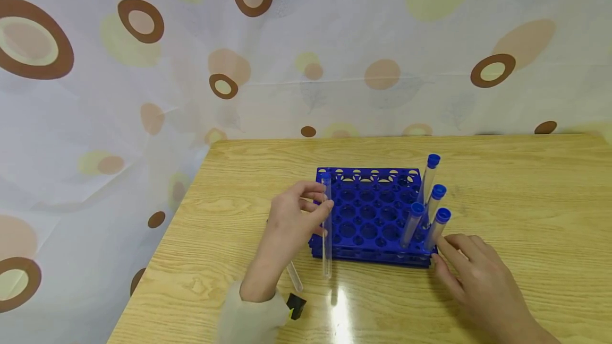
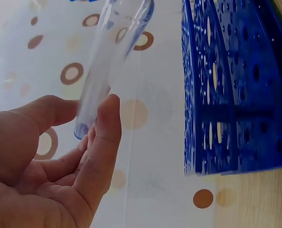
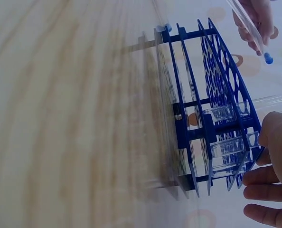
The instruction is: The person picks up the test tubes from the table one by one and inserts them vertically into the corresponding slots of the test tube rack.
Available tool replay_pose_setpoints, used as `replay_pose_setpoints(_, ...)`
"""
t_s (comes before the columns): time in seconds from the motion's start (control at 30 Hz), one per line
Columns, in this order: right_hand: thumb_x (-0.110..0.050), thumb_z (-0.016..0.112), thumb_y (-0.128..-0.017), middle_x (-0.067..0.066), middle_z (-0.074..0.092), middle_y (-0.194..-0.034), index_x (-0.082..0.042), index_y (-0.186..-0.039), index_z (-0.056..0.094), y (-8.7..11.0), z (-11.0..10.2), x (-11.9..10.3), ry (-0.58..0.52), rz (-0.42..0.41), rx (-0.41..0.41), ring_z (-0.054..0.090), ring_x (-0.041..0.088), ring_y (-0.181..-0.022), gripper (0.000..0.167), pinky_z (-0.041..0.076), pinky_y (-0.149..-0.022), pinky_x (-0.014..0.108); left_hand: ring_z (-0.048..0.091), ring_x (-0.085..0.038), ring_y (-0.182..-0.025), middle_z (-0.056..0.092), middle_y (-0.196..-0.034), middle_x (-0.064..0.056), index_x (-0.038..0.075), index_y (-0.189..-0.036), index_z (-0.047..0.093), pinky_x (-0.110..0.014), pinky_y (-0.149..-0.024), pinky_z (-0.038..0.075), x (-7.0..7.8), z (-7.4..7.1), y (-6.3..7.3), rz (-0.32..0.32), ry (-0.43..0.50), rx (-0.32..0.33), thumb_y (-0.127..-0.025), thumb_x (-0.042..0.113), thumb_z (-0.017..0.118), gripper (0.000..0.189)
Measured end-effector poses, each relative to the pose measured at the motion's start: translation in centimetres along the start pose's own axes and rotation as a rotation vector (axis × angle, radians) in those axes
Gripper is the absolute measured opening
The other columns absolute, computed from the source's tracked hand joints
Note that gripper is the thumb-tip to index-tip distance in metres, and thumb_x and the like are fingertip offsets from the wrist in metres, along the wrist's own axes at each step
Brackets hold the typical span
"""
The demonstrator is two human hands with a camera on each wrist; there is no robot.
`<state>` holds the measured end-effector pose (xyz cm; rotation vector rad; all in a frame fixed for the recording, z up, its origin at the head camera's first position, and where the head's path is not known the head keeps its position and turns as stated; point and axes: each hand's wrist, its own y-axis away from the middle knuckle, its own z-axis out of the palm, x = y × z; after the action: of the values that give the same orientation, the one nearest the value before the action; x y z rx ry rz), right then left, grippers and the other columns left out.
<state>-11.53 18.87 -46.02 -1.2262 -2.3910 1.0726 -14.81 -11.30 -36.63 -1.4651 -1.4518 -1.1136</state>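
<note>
My left hand (image 1: 298,219) pinches a clear test tube (image 1: 327,259) with a blue cap. The tube stands nearly upright in front of the left end of a blue test tube rack (image 1: 373,257), its rounded bottom towards me. In the left wrist view, the thumb and fingers meet on the capped end of the tube (image 2: 110,52), beside the rack (image 2: 255,76). My right hand (image 1: 483,277) holds the rack's front right corner between thumb and fingers. Several blue-capped tubes (image 1: 412,227) stand in holes at the rack's right end, leaning slightly.
Another clear tube (image 1: 295,277) lies on the wooden table (image 1: 382,307), partly hidden under my left forearm. A small black object (image 1: 296,306) with a yellow part sits by the left sleeve. Behind the table hangs a patterned cloth (image 1: 287,105).
</note>
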Motion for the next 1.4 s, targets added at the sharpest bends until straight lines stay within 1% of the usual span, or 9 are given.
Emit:
replay_pose_setpoints(0.17, -0.041, 0.03, -0.106, 0.009, 0.065, -0.084, 0.004, -0.094, 0.072, -0.1, 0.0, 0.0, 0.001, -0.013, 0.006, 0.059, 0.026, -0.075, 0.063, 0.047, -0.067, 0.041, 0.067, -0.017, -0.075, 0.064, -0.111, -0.008, 0.01, -0.122, 0.063, -0.044, -0.063, 0.062, 0.4, 0.9, -0.2, 0.023, -0.001, -0.027, -0.092, 0.013, 0.07, 0.031)
replay_pose_setpoints(0.43, -0.041, 0.03, -0.106, 0.009, 0.065, -0.084, 0.003, -0.093, 0.072, -0.2, 0.0, 0.0, 0.01, -0.009, -0.001, 0.059, 0.027, -0.075, 0.062, 0.047, -0.064, 0.044, 0.065, -0.015, -0.079, 0.065, -0.107, -0.006, 0.008, -0.122, 0.063, -0.042, -0.062, 0.062, 1.3, 2.2, -0.7, 0.094, -0.011, -0.051, -0.092, 0.012, 0.07, 0.031)
replay_pose_setpoints(0.57, -0.042, 0.029, -0.106, 0.01, 0.066, -0.084, 0.002, -0.093, 0.072, -0.1, 0.0, 0.0, 0.014, 0.0, -0.004, 0.06, 0.029, -0.077, 0.063, 0.046, -0.063, 0.046, 0.064, -0.013, -0.08, 0.065, -0.106, -0.004, 0.01, -0.121, 0.063, -0.037, -0.06, 0.062, 1.8, 2.9, -1.1, 0.121, -0.004, -0.056, -0.092, 0.013, 0.07, 0.03)
replay_pose_setpoints(0.7, -0.042, 0.029, -0.106, 0.01, 0.066, -0.084, 0.002, -0.092, 0.072, -0.2, 0.1, 0.0, 0.015, -0.005, 0.009, 0.06, 0.03, -0.076, 0.063, 0.046, -0.062, 0.047, 0.065, -0.013, -0.075, 0.064, -0.105, -0.002, 0.012, -0.119, 0.062, -0.031, -0.058, 0.061, 2.6, 3.6, -1.4, 0.155, 0.001, -0.053, -0.092, 0.014, 0.07, 0.028)
replay_pose_setpoints(0.83, -0.042, 0.03, -0.106, 0.009, 0.066, -0.083, 0.001, -0.09, 0.072, -0.2, 0.1, 0.0, 0.015, -0.006, 0.014, 0.06, 0.03, -0.077, 0.062, 0.045, -0.062, 0.048, 0.066, -0.011, -0.074, 0.064, -0.106, -0.001, 0.012, -0.12, 0.06, -0.028, -0.059, 0.06, 3.4, 4.3, -1.6, 0.21, -0.001, -0.047, -0.093, 0.014, 0.069, 0.028)
replay_pose_setpoints(0.97, -0.042, 0.031, -0.106, 0.009, 0.066, -0.083, 0.001, -0.09, 0.072, -0.2, -0.1, 0.0, 0.015, -0.002, 0.002, 0.06, 0.029, -0.077, 0.061, 0.046, -0.062, 0.047, 0.062, -0.003, -0.087, 0.062, -0.109, 0.003, 0.015, -0.121, 0.057, -0.021, -0.065, 0.058, 4.1, 5.1, -1.8, 0.283, -0.048, -0.04, -0.095, 0.017, 0.067, 0.028)
replay_pose_setpoints(1.07, -0.042, 0.03, -0.106, 0.01, 0.067, -0.084, 0.001, -0.09, 0.072, -0.2, -0.1, -0.1, 0.02, 0.002, -0.011, 0.06, 0.029, -0.078, 0.062, 0.046, -0.062, 0.047, 0.06, -0.002, -0.094, 0.061, -0.109, 0.004, 0.015, -0.12, 0.055, -0.018, -0.072, 0.055, 4.5, 5.8, -2.0, 0.322, -0.061, -0.043, -0.095, 0.017, 0.066, 0.027)
replay_pose_setpoints(1.23, -0.043, 0.029, -0.106, 0.01, 0.067, -0.085, 0.001, -0.091, 0.072, -0.2, -0.3, -0.1, 0.021, 0.021, -0.033, 0.061, 0.029, -0.079, 0.064, 0.046, -0.065, 0.047, 0.058, -0.002, -0.097, 0.059, -0.108, 0.003, 0.014, -0.118, 0.053, -0.014, -0.079, 0.055, 4.7, 7.0, -2.2, 0.371, -0.036, -0.067, -0.096, 0.013, 0.065, 0.025)
replay_pose_setpoints(1.4, -0.043, 0.029, -0.106, 0.01, 0.067, -0.084, 0.002, -0.093, 0.073, -0.1, -0.2, 0.0, 0.012, 0.016, -0.015, 0.06, 0.029, -0.079, 0.064, 0.046, -0.065, 0.046, 0.057, -0.001, -0.099, 0.058, -0.108, 0.001, 0.013, -0.119, 0.051, -0.012, -0.08, 0.054, 4.7, 8.0, -2.3, 0.414, -0.048, -0.101, -0.097, 0.012, 0.063, 0.025)
